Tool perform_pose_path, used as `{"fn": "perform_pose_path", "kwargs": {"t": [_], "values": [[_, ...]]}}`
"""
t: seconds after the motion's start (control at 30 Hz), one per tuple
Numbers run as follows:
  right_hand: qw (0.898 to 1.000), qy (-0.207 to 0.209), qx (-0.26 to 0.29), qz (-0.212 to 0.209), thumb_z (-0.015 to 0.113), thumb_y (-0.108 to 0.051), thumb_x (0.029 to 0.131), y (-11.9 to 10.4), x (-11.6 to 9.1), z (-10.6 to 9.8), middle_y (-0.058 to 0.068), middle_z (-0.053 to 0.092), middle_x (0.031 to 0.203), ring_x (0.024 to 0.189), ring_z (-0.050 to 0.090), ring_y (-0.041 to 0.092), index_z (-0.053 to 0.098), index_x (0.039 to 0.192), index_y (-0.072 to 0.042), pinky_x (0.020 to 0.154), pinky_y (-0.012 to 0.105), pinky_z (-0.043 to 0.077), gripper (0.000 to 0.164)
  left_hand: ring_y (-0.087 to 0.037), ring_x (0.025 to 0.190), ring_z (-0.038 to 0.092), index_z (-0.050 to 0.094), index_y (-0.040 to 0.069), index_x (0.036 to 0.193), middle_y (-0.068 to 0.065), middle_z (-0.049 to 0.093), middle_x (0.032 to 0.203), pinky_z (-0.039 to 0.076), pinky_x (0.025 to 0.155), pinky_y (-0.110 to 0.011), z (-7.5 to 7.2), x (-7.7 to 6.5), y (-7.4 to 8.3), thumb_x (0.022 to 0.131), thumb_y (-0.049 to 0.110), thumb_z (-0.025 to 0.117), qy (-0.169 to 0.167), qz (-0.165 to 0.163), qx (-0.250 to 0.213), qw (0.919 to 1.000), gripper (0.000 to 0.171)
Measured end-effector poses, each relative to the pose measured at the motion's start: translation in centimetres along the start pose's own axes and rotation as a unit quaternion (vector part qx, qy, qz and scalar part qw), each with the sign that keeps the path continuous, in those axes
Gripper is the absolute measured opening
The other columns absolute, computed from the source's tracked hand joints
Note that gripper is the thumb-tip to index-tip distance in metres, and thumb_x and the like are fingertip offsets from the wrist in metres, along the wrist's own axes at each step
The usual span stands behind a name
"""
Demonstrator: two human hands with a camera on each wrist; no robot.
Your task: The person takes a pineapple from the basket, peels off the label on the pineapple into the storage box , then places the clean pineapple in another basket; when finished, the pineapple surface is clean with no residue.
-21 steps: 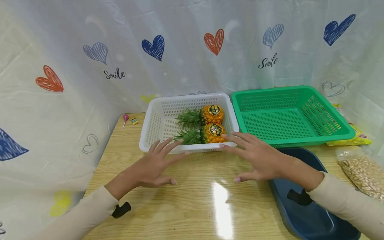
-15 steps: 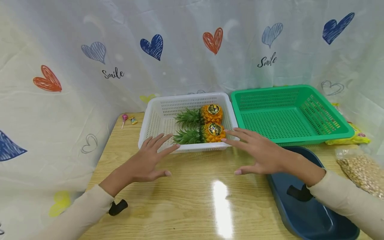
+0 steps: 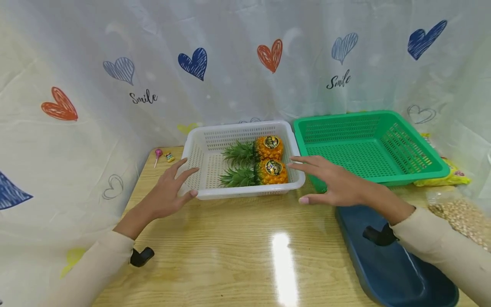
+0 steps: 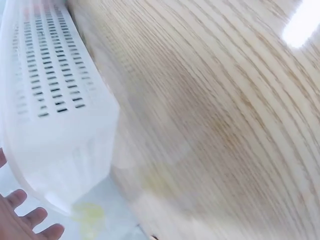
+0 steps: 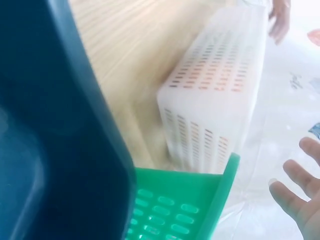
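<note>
Your left hand point(image 3: 166, 194) and right hand point(image 3: 338, 182), spread near the white basket point(image 3: 241, 191) at eight and three o'clock, could topple its pineapples point(image 3: 275, 174) by lifting unevenly.

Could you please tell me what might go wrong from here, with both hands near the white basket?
Both pineapples lie at the right end of the white basket, so it could tip that way if lifted. The green basket sits close to that end, so the right hand might catch its rim. A lollipop lies left of the white basket and might get knocked if that basket slides.
</note>
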State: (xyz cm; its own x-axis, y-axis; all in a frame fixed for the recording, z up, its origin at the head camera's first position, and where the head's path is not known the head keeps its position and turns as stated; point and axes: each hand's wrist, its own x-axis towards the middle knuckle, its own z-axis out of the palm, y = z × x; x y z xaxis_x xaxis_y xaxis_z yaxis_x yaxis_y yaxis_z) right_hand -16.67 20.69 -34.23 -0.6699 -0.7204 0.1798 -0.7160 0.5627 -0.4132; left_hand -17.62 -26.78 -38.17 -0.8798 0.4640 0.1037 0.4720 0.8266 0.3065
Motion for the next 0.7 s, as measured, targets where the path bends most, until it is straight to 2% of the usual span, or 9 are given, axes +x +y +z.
{"fn": "perform_pose_path", "kwargs": {"t": [0.13, 0.23, 0.33, 0.5, 0.57, 0.7], "values": [[1.0, -0.013, 0.021, 0.015, 0.073, -0.043, 0.091, 0.3, 0.7, -0.4, 0.008, 0.03, 0.164, 0.149, 0.028, 0.039, 0.034, 0.158, -0.023, 0.11, 0.069, 0.028, 0.08, -0.053, 0.148, 0.017, 0.036, 0.021, 0.155, -0.019, 0.006, 0.166, 0.032, 0.103, -0.076, 0.3, 0.1, -1.0, 0.101, 0.05, 0.055, -0.01, -0.037, -0.031, 0.9988, 0.064], [0.999, -0.018, 0.031, 0.016, 0.072, -0.041, 0.092, 0.6, 1.2, -0.7, 0.01, 0.031, 0.163, 0.149, 0.026, 0.041, 0.035, 0.158, -0.02, 0.112, 0.07, 0.024, 0.078, -0.05, 0.146, 0.021, 0.036, 0.017, 0.155, -0.021, 0.004, 0.165, 0.039, 0.1, -0.072, 0.5, 0.2, -1.7, 0.1, 0.047, 0.058, -0.008, -0.048, -0.063, 0.9968, 0.066], [0.999, -0.02, 0.032, 0.016, 0.071, -0.039, 0.093, 0.8, 1.7, -1.0, 0.011, 0.032, 0.163, 0.15, 0.025, 0.042, 0.035, 0.157, -0.017, 0.112, 0.07, 0.023, 0.077, -0.048, 0.145, 0.026, 0.033, 0.013, 0.156, -0.023, 0.002, 0.164, 0.038, 0.102, -0.07, 0.8, 0.3, -2.1, 0.1, 0.043, 0.059, -0.008, -0.048, -0.104, 0.9934, 0.068], [0.999, -0.026, 0.04, 0.025, 0.071, -0.04, 0.093, 1.0, 2.3, -1.2, 0.01, 0.032, 0.163, 0.15, 0.026, 0.041, 0.033, 0.158, -0.021, 0.111, 0.07, 0.025, 0.078, -0.05, 0.141, 0.026, 0.025, 0.008, 0.158, -0.028, 0.003, 0.161, 0.034, 0.105, -0.07, 1.6, 0.5, -2.5, 0.102, 0.038, 0.057, -0.012, -0.048, -0.155, 0.9867, 0.071], [0.998, -0.029, 0.043, 0.031, 0.07, -0.042, 0.094, 1.0, 2.7, -1.2, 0.009, 0.031, 0.163, 0.15, 0.027, 0.04, 0.032, 0.158, -0.023, 0.111, 0.07, 0.026, 0.077, -0.048, 0.139, 0.026, 0.021, 0.005, 0.158, -0.03, 0.007, 0.159, 0.036, 0.103, -0.068, 1.9, 0.4, -2.6, 0.103, 0.033, 0.057, -0.007, -0.041, -0.173, 0.9841, 0.071], [0.997, -0.028, 0.054, 0.038, 0.07, -0.041, 0.094, 1.1, 3.6, -1.3, 0.008, 0.033, 0.162, 0.149, 0.03, 0.038, 0.034, 0.157, -0.022, 0.111, 0.067, 0.029, 0.075, -0.043, 0.129, 0.037, 0.018, 0.005, 0.158, -0.031, 0.017, 0.154, 0.046, 0.094, -0.056, 2.4, 0.1, -2.6, 0.103, 0.026, 0.057, 0.009, -0.036, -0.211, 0.9767, 0.071]]}}
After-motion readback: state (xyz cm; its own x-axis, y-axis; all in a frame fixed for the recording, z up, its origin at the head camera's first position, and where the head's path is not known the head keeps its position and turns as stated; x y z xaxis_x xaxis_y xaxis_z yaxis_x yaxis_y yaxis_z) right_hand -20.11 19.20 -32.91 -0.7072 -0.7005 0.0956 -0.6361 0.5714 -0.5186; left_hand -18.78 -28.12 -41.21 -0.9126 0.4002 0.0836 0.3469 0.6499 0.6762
